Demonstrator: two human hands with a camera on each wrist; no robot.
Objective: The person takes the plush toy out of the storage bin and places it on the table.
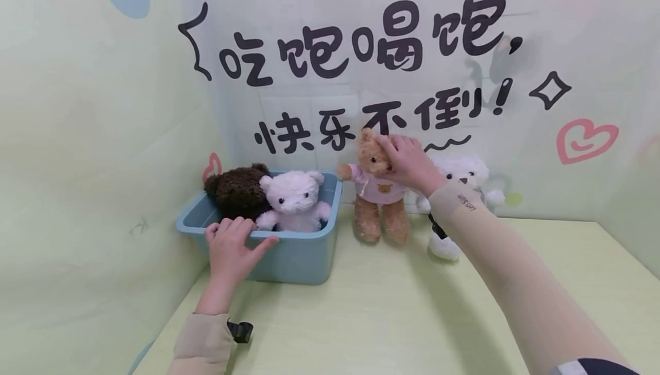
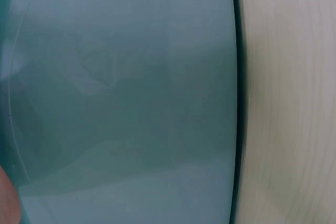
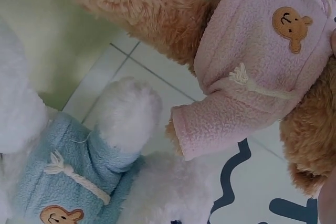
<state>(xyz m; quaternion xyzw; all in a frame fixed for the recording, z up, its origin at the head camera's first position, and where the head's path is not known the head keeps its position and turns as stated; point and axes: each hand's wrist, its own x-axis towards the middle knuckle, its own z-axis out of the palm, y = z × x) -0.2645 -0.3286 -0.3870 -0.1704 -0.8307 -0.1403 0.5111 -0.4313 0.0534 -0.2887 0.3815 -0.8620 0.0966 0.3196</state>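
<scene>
My right hand (image 1: 409, 163) grips the head of a light brown teddy bear (image 1: 368, 217) in a pink hoodie. That bear is upright by the back wall, just right of a blue plastic bin (image 1: 304, 257). My left hand (image 1: 232, 249) holds the bin's front rim, fingers hooked over it and thumb spread to the right. Inside the bin sit a dark brown teddy bear (image 1: 237, 192) and a white teddy bear (image 1: 294, 200). In the right wrist view, the pink hoodie (image 3: 252, 61) shows close up; the left wrist view is mostly bin wall (image 2: 126, 103).
Behind my right forearm, a second white teddy bear (image 1: 443, 247) is partly hidden; its blue hoodie (image 3: 68, 166) shows in the right wrist view. The pale wooden table (image 1: 350, 318) meets a wall sheet (image 1: 319, 14) with black lettering at the back.
</scene>
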